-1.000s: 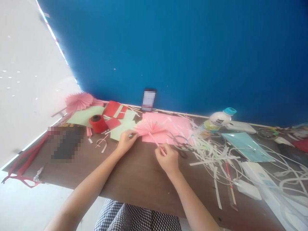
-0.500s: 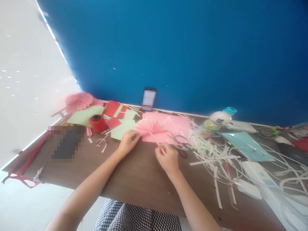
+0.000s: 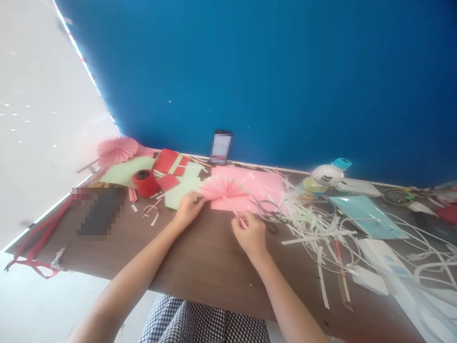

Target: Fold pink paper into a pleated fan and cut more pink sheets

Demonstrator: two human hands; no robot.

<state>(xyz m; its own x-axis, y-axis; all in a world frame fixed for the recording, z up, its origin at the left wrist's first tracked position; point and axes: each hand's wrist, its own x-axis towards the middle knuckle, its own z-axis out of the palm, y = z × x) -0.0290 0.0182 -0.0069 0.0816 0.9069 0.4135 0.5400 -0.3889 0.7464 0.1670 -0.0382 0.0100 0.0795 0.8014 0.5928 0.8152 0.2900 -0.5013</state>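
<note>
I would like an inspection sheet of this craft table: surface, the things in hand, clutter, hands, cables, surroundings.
Surface: brown wooden table, bare near the front edge.
Things in hand: pink pleated paper fan on a thin pink stick, lying over a pink paper sheet.
Clutter: white paper strips, scissors, red ribbon spool, green paper, second pink fan, glue bottle, phone.
Hands: left hand pinches the fan's edge; right hand grips the stick.
Cables: nothing seen for certain among the strips.
Surroundings: blue wall behind the table.
</note>
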